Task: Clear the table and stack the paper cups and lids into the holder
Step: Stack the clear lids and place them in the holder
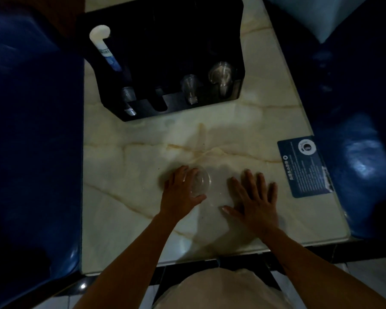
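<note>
Nearby, the left hand (180,192) curls around a clear plastic lid (198,183) to lift it off the marble table (125,166), while the right hand (255,198) rests flat and empty, the black holder (143,108) waiting farther off.

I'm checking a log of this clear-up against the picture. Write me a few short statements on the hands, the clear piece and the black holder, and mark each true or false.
1. The left hand grips a clear plastic piece on the table. True.
2. The right hand holds a paper cup. False: it lies flat and open on the table, holding nothing.
3. The black holder stands at the far end of the table, beyond both hands. True.
4. The white stack of cups sits in the holder's right end. False: it sits at the left end.
5. A blue card lies near the table's right edge. True.
</note>
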`<state>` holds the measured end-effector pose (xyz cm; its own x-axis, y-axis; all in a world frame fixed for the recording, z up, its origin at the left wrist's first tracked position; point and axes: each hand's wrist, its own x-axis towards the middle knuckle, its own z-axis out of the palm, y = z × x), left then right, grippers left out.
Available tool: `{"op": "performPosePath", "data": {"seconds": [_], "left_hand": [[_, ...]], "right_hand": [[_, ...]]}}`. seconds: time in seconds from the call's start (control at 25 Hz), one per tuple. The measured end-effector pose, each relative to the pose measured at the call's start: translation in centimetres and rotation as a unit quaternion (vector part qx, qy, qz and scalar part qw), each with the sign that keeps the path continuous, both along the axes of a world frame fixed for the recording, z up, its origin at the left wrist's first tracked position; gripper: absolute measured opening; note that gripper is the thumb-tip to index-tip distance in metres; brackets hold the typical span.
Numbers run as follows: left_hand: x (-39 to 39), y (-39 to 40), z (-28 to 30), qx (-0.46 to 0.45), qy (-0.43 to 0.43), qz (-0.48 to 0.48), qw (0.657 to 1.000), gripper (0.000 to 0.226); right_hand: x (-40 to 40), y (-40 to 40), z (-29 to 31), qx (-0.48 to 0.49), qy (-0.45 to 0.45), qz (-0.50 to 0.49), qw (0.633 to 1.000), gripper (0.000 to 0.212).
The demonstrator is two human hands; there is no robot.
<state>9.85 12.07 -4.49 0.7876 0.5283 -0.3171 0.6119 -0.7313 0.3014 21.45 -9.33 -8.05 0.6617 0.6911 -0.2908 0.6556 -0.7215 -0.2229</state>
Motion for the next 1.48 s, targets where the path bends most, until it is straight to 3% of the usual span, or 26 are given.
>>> {"op": "performPosePath", "data": {"seconds": [0.2,0.32,0.48,0.64,0.88,1.04,1.48], "left_hand": [[-1.1,-0.2,0.8,0.005,-0.062,-0.006,0.998,0.098],[-2.0,-0.4,0.9,0.034,-0.100,-0.011,0.994,0.087],[-1.6,-0.4,0.6,0.023,-0.075,-0.008,0.997,0.077],[-1.1,-0.4,0.0,-0.007,-0.048,-0.003,0.999,0.080],[-0.2,-0.5,-0.3,0.025,0.000,-0.030,0.999,0.080],[0.0,-0.2,-0.2,0.062,-0.014,-0.049,0.997,0.080],[0.5,2.5,1.0,-0.001,0.006,-0.107,0.994,0.065]], "right_hand": [[0.0,-0.1,0.0,-0.013,-0.008,0.004,1.000,0.089],[-0.1,-0.1,0.2,-0.011,-0.005,0.006,1.000,0.088],[-0.1,0.0,0.5,-0.013,-0.003,0.006,1.000,0.087],[-0.1,0.0,0.4,-0.011,-0.003,0.000,1.000,0.088],[-0.1,0.0,0.1,-0.017,-0.003,-0.005,1.000,0.089],[0.0,0.2,0.1,-0.018,-0.005,-0.009,1.000,0.088],[0.0,1.4,1.4,-0.056,0.048,-0.023,0.997,0.098]]}}
